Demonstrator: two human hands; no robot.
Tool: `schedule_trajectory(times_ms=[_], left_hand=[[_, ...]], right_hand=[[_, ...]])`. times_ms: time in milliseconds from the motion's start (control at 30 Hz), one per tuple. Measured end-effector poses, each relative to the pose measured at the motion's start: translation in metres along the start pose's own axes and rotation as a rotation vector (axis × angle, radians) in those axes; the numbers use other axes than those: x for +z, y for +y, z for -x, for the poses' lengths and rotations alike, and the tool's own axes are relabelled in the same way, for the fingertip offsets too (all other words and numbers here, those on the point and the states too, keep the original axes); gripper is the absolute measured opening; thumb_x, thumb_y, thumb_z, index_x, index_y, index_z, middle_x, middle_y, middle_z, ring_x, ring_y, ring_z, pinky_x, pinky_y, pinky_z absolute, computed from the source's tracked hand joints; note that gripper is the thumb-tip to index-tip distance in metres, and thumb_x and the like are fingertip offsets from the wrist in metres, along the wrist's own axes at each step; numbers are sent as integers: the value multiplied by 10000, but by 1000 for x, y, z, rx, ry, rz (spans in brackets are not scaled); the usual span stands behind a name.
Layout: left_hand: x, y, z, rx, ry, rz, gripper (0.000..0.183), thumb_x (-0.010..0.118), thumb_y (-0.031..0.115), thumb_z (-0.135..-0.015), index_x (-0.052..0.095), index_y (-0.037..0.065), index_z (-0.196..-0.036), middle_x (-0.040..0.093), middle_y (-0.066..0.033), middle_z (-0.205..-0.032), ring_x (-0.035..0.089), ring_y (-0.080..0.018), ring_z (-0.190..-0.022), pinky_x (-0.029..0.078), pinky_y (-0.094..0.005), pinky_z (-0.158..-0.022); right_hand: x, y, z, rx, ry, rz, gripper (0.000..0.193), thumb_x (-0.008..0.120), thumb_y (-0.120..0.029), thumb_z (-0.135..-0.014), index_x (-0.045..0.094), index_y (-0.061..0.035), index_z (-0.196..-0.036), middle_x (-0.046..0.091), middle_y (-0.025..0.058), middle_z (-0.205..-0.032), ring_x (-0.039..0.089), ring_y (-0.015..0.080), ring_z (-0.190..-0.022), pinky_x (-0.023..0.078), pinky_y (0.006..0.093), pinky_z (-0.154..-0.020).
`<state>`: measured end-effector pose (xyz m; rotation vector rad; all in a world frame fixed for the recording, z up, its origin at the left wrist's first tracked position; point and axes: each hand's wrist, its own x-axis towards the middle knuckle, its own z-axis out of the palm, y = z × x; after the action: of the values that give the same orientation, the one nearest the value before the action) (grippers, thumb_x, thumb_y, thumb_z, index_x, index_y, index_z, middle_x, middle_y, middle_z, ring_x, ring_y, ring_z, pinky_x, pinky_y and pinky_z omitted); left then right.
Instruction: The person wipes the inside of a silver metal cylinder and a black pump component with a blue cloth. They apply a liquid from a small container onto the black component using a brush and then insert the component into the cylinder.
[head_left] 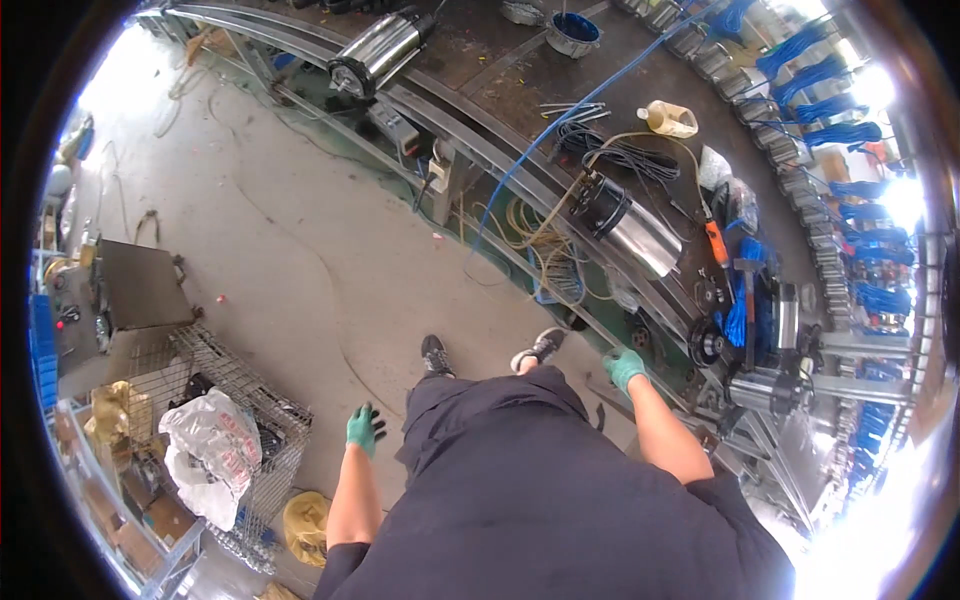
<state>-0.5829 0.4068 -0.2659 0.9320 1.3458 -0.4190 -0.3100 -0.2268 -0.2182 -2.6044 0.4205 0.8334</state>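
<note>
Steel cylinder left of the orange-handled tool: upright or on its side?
On its side: the steel cylinder shows its long flank, black end leftward.

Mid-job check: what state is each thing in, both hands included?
Left hand: open, holding nothing.
Right hand: fingers partly curled near the bench; grip unclear.
Near cylinder: lying on its side.
Far cylinder: lying on its side.
Bottle: on its side.
Bucket: uncovered.
Black cable: loosely coiled.
Wire basket: open-topped, loaded.
White bag: crumpled, in the basket.
</note>
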Motion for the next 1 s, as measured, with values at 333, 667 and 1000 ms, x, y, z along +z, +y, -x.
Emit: schedule_trajectory(times_ms=[333,667,1000], left_hand=[[-81,-57,9,-260,192,-31,477,615,432,-1042,562,158,-1429,672,-97,-1272,694,-315,-927,573,-512,-751],[-78,109,-1,39,221,58,473,652,411,-1037,592,148,-1424,706,-72,-1226,705,-235,-932,580,-413,-738],[-168,268,-81,334,342,351,434,635,400,-1052,567,179,-1419,682,-71,-1289,691,-258,-1042,563,-418,-739]], right_hand=[[-34,-142,34,234,-202,-255,282,671,-143,-965,645,-37,-1224,654,99,-833,629,226,-548,550,403,-497],[45,-252,-110,50,-437,-77,204,626,-203,-994,704,-69,-1126,660,110,-787,640,294,-649,498,520,-584],[31,-598,-95,-335,-397,361,364,695,-252,-911,719,-77,-1229,762,191,-1030,733,321,-878,578,399,-823]])
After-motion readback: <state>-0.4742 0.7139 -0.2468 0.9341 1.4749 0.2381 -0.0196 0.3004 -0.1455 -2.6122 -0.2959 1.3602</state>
